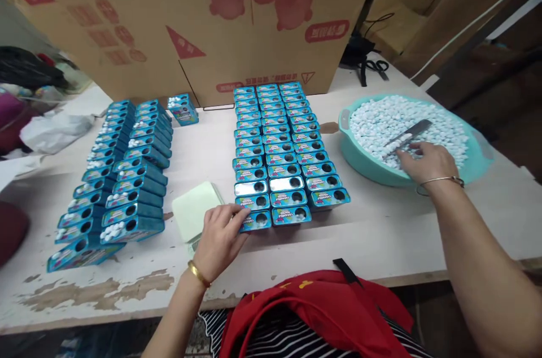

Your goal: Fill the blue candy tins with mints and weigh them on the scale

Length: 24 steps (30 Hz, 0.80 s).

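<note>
Blue candy tins (277, 155) stand upright in three packed columns, each top showing a round dark hole. My left hand (221, 239) is at the near left corner of this block, its fingers and thumb closed about the left end of the front tin (256, 221). In a turquoise basin (370, 169) lies a heap of small white and pale blue candies (381, 115). My right hand (432, 163) reaches into the heap with curled fingers, its fingertips partly hidden among the candies. Right beside those fingers, a metal scoop (412, 131) rests tilted, with candies along its lower edge.
Two columns of tins (139, 188), several with candies heaped on top, stand at the left. A lone tin (183, 109) is near the large cardboard box (262, 25). A pale green scale (195, 208) sits beside my left hand. Black scissors (375, 67) lie behind the basin.
</note>
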Available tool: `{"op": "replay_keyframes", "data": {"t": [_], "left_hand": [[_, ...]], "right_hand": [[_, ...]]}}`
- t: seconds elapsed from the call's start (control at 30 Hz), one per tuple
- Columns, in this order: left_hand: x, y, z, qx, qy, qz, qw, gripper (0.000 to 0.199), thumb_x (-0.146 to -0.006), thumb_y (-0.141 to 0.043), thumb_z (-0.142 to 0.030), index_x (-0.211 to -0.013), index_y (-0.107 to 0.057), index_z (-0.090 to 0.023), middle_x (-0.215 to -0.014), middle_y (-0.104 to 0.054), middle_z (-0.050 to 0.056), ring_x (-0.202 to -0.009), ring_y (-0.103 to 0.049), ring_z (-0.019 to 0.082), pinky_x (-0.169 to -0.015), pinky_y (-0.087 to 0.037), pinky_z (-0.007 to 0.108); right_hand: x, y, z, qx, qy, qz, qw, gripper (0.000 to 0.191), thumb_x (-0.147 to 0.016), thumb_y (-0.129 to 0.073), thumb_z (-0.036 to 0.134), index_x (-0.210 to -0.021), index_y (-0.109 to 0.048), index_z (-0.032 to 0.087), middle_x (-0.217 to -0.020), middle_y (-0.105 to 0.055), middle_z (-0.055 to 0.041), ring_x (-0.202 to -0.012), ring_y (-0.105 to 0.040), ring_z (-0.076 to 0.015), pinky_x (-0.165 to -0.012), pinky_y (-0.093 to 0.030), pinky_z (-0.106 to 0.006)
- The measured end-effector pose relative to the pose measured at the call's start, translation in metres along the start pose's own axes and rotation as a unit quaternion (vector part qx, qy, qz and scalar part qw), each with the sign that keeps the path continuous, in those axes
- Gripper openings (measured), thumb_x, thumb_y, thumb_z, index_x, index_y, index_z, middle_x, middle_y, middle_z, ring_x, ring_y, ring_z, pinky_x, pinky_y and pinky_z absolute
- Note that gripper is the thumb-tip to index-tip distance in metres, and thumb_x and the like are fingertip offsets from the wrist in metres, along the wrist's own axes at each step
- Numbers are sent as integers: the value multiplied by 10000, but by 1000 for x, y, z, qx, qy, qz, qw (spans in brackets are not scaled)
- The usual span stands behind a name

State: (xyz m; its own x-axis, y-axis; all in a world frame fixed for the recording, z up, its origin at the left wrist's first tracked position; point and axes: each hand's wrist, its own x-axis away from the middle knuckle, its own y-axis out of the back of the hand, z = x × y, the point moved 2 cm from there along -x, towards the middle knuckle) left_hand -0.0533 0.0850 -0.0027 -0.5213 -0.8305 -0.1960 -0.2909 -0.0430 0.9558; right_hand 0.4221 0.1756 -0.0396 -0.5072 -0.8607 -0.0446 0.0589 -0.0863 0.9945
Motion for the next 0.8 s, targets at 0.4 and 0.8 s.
{"op": "replay_keyframes", "data": {"t": [0.4, 0.8], "left_hand": [[-150, 35, 208, -156, 186, -108, 964, 476, -823, -520, -398, -1237, -486, -167, -1240, -509, 162, -1138, -462, 315, -913, -373, 442], [-229, 42, 292, -219, 136, -15, 966, 265, -886, -415, -295, -849, -602, -110, -1196, -530, 106, -1247, -383, 320, -1026, -257, 567]], "right_hand": [[-12, -15, -2, 10, -24, 40, 999, 605, -776, -423, 523, -1244, -541, 158, -1086, -581, -225, -1061, -549, -362, -852, -453, -414], [-15, -24, -6, 33, -30, -24, 999, 595, -722, -393, 586, -1162, -570, 228, -1131, -587, -192, -1091, -534, -362, -895, -460, -426]]}}
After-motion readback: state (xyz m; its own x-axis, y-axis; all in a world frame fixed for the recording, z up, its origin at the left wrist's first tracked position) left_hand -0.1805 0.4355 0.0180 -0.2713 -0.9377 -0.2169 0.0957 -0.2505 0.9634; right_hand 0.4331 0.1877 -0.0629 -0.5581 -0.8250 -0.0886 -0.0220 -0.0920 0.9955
